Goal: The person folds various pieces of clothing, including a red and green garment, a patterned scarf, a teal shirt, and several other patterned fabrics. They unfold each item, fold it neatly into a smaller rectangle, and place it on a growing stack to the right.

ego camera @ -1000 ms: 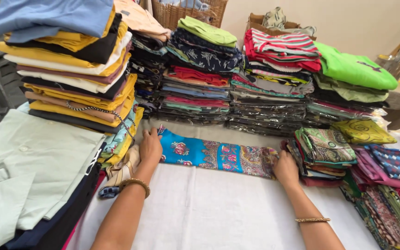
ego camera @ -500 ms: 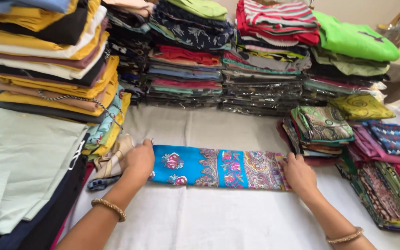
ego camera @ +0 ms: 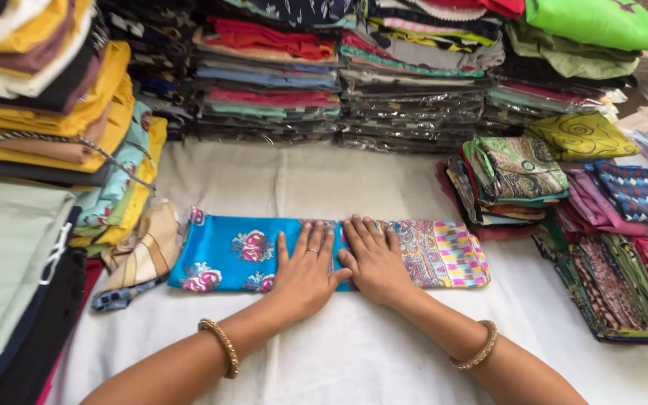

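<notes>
Both hands have moved inward from the cloth's ends: left hand (ego camera: pixel 305 274) and right hand (ego camera: pixel 373 262) now press flat, fingers spread, on the folded blue cloth (ego camera: pixel 234 251).

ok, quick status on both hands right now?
Left hand: open, flat, palm down on the folded blue floral cloth, gripping nothing.
Right hand: open, flat on the same cloth, beside the left.

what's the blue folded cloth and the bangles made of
Blue cloth: looks like thin woven fabric, silky or synthetic, given its slight sheen and printed pink flowers; the fibre can't be told. Bangles: gold-coloured and ribbed, probably metal, though plating or plastic can't be ruled out.
</notes>
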